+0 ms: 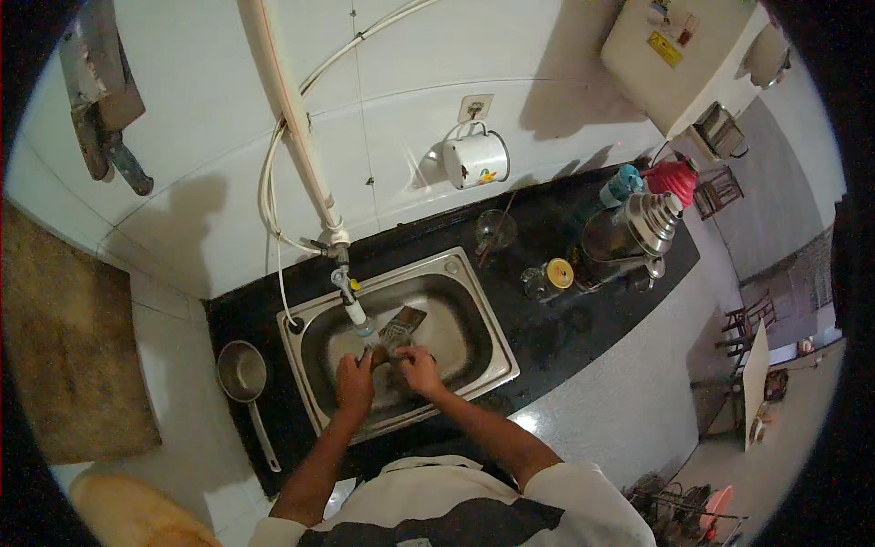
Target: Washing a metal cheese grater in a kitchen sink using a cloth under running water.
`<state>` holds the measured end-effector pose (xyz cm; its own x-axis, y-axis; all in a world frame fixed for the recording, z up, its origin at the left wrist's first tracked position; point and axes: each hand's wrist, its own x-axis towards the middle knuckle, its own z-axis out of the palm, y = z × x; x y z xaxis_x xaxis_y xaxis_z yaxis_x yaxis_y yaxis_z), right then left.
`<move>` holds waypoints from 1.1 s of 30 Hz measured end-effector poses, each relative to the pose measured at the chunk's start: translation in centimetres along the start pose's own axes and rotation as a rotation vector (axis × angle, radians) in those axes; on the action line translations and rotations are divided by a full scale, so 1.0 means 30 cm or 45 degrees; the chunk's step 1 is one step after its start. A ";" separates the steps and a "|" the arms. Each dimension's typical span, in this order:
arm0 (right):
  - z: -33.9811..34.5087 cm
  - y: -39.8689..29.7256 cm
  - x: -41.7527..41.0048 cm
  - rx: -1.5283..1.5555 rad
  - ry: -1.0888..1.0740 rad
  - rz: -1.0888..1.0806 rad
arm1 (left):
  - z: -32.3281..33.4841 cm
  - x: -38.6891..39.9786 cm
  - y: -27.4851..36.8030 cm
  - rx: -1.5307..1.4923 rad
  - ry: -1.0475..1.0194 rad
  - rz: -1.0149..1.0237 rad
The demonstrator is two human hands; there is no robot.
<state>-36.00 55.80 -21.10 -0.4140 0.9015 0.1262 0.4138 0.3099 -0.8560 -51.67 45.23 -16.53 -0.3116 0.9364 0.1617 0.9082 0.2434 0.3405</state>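
Note:
Both hands are inside a stainless steel sink (393, 418), below the tap (354, 311), where water appears to run. My left hand (355, 383) grips a small brown item (380, 355), whose kind is too blurred to tell. Close to its right side, my right hand (420, 370) has bent fingers pinched at something dark and blurred that may be part of the same item. Just beyond the fingers lies a flat dark utensil (403, 321) with a patterned, grater-like section, resting on the basin floor.
A saucepan (242, 371) stands left of the sink on the black countertop (437, 236). To the right are a glass bowl (496, 229), a yellow-lidded jar (559, 273) and a steel dispenser (608, 236). An enamel mug (476, 159) and cleavers (102, 89) hang on the walls.

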 end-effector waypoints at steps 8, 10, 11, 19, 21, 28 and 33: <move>-0.112 0.172 0.061 0.493 0.215 0.632 | 0.034 -0.103 -0.145 0.014 -0.299 -0.107; -0.164 -0.009 0.162 0.352 0.124 0.697 | 0.142 -0.198 -0.278 -0.028 -0.395 -0.117; -0.175 -0.004 0.173 0.346 0.136 0.702 | 0.143 -0.186 -0.268 -0.034 -0.400 -0.106; -0.090 0.093 0.118 0.080 -0.359 0.326 | -0.110 0.020 -0.070 -0.913 -1.001 -0.730; -0.119 0.118 0.118 -0.027 -0.382 0.239 | -0.055 -0.044 -0.119 -0.912 -0.994 -0.684; -0.114 0.174 0.170 0.072 -0.045 0.441 | -0.119 0.039 0.021 -1.226 -0.952 -0.562; -0.125 0.139 0.240 0.721 0.068 0.643 | -0.055 0.115 0.025 -1.058 -0.883 -0.637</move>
<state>-34.21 64.71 -21.87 -0.2392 0.9104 -0.3376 0.0576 -0.3338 -0.9409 -52.53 48.24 -14.20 -0.1296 0.7835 -0.6077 0.1901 0.6211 0.7603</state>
